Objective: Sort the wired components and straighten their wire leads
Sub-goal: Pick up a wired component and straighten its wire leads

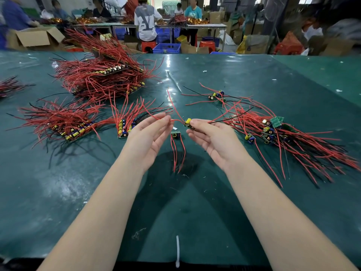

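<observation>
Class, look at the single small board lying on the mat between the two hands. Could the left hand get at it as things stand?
Probably yes, once freed. The single board lies apart from the piles, nothing covering it, just below the left hand. But that hand pinches a red lead of the component the right hand holds.

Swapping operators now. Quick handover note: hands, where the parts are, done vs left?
Right hand pinches a small board with a yellow capacitor. Left hand pinches that board's red lead, mid-straightening.
One board lies on the green table between the hands, leads towards you.
Done: neat rows at left; big stack behind.
Left: tangled pile at right and a few loose boards beyond it.
</observation>
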The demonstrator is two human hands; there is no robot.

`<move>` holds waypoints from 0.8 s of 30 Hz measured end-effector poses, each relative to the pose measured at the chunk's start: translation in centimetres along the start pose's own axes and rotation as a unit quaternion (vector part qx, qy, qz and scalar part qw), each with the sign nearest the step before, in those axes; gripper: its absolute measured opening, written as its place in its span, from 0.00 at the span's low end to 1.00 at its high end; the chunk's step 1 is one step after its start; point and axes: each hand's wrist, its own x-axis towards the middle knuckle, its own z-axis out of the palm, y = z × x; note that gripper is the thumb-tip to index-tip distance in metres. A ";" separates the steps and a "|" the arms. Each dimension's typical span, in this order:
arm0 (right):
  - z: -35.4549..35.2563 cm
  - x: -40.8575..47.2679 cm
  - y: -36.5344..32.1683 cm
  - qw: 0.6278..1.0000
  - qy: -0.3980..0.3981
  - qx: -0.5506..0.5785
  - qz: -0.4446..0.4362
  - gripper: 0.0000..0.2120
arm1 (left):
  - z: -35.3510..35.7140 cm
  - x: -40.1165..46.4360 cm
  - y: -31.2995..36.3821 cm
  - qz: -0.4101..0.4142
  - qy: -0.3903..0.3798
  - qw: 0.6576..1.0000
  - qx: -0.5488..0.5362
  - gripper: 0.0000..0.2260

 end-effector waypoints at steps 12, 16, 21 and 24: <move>0.3 -0.1 -0.2 1.000 -0.009 -0.005 0.029 0.02 | 0.7 -0.6 -0.2 0.044 -0.033 0.988 0.144 0.05; 0.2 -0.1 -0.4 0.999 -0.014 0.008 0.034 0.02 | 0.7 -0.6 -0.2 0.049 -0.042 0.988 0.138 0.08; 0.3 0.0 -0.3 0.999 -0.023 -0.002 0.028 0.01 | 0.8 -0.5 -0.2 0.028 -0.042 0.995 0.088 0.09; 0.2 0.0 -0.2 1.000 -0.019 -0.012 0.016 0.00 | 0.8 -0.4 -0.2 0.024 -0.040 0.996 0.070 0.08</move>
